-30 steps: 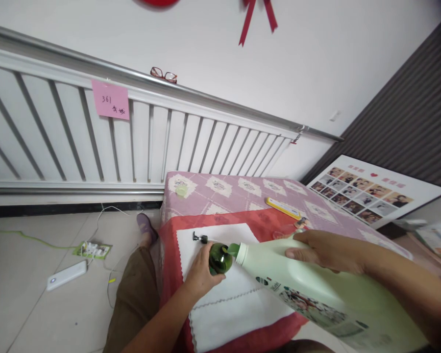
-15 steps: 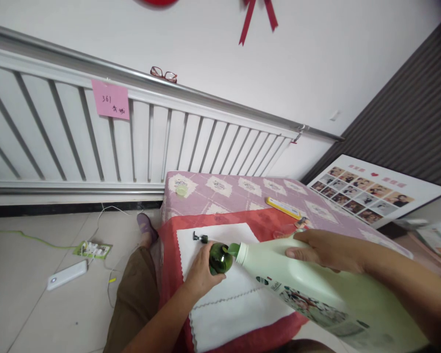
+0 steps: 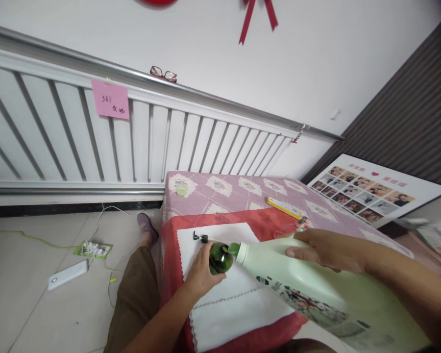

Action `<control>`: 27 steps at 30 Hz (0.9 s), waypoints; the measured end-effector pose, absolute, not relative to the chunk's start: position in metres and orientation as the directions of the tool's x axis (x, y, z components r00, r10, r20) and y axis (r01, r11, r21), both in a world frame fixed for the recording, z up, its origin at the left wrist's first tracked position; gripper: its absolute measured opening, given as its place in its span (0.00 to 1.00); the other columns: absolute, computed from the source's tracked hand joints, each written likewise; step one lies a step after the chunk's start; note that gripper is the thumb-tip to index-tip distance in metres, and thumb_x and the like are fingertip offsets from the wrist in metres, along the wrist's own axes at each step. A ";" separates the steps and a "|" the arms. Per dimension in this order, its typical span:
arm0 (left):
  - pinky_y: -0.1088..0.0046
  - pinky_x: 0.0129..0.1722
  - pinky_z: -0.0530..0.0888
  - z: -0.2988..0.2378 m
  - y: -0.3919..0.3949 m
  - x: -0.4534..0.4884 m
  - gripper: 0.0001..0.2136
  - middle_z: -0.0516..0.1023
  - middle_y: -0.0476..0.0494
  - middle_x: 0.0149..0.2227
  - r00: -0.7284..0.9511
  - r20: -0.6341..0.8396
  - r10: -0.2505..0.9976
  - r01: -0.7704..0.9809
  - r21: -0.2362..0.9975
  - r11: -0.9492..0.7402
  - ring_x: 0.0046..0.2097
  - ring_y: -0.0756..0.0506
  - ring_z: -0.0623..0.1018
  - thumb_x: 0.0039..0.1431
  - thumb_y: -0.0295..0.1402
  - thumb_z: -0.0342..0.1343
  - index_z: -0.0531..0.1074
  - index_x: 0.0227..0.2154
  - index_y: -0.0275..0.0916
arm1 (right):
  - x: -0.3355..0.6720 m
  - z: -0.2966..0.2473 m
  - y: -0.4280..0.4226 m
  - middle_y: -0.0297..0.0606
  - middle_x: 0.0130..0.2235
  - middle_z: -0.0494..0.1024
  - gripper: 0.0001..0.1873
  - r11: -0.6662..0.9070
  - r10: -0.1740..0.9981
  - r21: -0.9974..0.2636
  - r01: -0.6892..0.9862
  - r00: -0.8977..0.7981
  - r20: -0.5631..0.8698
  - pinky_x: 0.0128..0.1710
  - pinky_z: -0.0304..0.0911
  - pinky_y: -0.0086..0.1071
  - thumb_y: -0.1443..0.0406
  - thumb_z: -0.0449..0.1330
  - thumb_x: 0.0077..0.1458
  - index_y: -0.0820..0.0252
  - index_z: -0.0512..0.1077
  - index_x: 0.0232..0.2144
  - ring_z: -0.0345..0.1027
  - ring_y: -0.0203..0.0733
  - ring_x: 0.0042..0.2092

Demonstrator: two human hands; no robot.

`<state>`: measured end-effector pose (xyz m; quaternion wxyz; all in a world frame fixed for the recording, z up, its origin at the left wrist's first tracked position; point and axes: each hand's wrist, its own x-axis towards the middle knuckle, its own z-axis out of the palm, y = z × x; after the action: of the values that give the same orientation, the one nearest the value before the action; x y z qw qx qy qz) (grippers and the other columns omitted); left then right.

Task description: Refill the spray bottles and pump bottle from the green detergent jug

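Note:
My left hand is closed around a small dark green bottle, whose open neck faces right. In my right hand is a large pale green jug with a printed label, gripped from above and tipped so its mouth points left. The jug's green spout meets the neck of the bottle; whether liquid is flowing I cannot make out. Just beyond the bottle, a dark pump top lies on the white cloth.
A red cloth lies under the white one on the table with a purple patterned cover. Farther back are a yellow box and a pale green cap. A power strip with cables sits on the floor at left.

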<state>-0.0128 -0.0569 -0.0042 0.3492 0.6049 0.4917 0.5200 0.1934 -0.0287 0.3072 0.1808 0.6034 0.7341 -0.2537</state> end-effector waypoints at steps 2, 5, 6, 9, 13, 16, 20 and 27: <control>0.53 0.61 0.62 -0.004 -0.057 -0.013 0.44 0.64 0.37 0.60 -0.024 0.287 0.958 0.233 0.933 -0.273 0.61 0.36 0.65 0.38 0.26 0.66 0.53 0.60 0.43 | 0.193 0.308 -0.028 0.43 0.36 0.74 0.23 0.139 0.794 -0.153 0.978 -0.202 -0.574 0.26 0.65 0.35 0.45 0.55 0.50 0.59 0.69 0.33 0.71 0.49 0.35; 0.53 0.61 0.62 -0.005 -0.057 -0.013 0.44 0.64 0.37 0.60 -0.027 0.289 0.957 0.232 0.933 -0.275 0.61 0.36 0.65 0.38 0.26 0.67 0.54 0.60 0.42 | 0.193 0.309 -0.027 0.43 0.36 0.74 0.23 0.130 0.788 -0.134 0.982 -0.184 -0.587 0.26 0.65 0.35 0.45 0.55 0.50 0.58 0.69 0.33 0.71 0.49 0.36; 0.54 0.61 0.62 -0.005 -0.057 -0.013 0.44 0.64 0.37 0.60 -0.029 0.288 0.957 0.232 0.933 -0.274 0.61 0.36 0.65 0.38 0.26 0.67 0.54 0.60 0.42 | 0.193 0.309 -0.027 0.43 0.36 0.74 0.23 0.129 0.786 -0.131 0.983 -0.182 -0.591 0.27 0.65 0.35 0.44 0.55 0.50 0.58 0.69 0.33 0.72 0.49 0.36; 0.54 0.61 0.62 -0.005 -0.057 -0.013 0.44 0.64 0.37 0.60 -0.031 0.287 0.958 0.231 0.934 -0.272 0.61 0.36 0.65 0.38 0.27 0.67 0.54 0.60 0.43 | 0.193 0.308 -0.026 0.42 0.36 0.74 0.23 0.137 0.787 -0.132 0.982 -0.189 -0.588 0.27 0.66 0.35 0.45 0.56 0.49 0.58 0.69 0.33 0.72 0.50 0.36; 0.54 0.61 0.62 -0.005 -0.057 -0.013 0.45 0.64 0.38 0.60 -0.031 0.287 0.957 0.229 0.935 -0.273 0.61 0.36 0.65 0.38 0.27 0.67 0.53 0.60 0.44 | 0.193 0.307 -0.026 0.43 0.36 0.74 0.24 0.141 0.786 -0.128 0.982 -0.190 -0.589 0.27 0.66 0.35 0.44 0.55 0.50 0.59 0.69 0.33 0.72 0.50 0.37; 0.55 0.61 0.62 -0.005 -0.057 -0.013 0.44 0.64 0.38 0.60 -0.025 0.281 0.959 0.233 0.935 -0.268 0.61 0.37 0.65 0.38 0.27 0.67 0.53 0.60 0.44 | 0.194 0.306 -0.027 0.44 0.37 0.73 0.25 0.141 0.799 -0.113 0.984 -0.181 -0.574 0.27 0.65 0.35 0.44 0.54 0.50 0.59 0.68 0.34 0.72 0.50 0.36; 0.55 0.61 0.62 -0.003 -0.058 -0.013 0.44 0.64 0.37 0.60 -0.023 0.271 0.962 0.241 0.936 -0.258 0.61 0.36 0.65 0.38 0.27 0.66 0.53 0.60 0.42 | 0.194 0.307 -0.028 0.43 0.37 0.73 0.24 0.137 0.801 -0.109 0.985 -0.175 -0.572 0.26 0.65 0.35 0.44 0.54 0.49 0.59 0.68 0.33 0.72 0.50 0.36; 0.55 0.61 0.63 -0.001 -0.059 -0.013 0.44 0.64 0.39 0.60 -0.030 0.264 0.964 0.227 0.941 -0.251 0.61 0.34 0.65 0.38 0.27 0.67 0.54 0.60 0.45 | 0.194 0.307 -0.026 0.42 0.35 0.73 0.25 0.148 0.792 -0.120 0.982 -0.190 -0.580 0.26 0.65 0.36 0.43 0.55 0.49 0.58 0.69 0.31 0.72 0.50 0.35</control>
<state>-0.0134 -0.0585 -0.0015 0.3562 0.5984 0.4977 0.5170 0.1942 -0.0260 0.3075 0.1950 0.6057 0.7320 -0.2433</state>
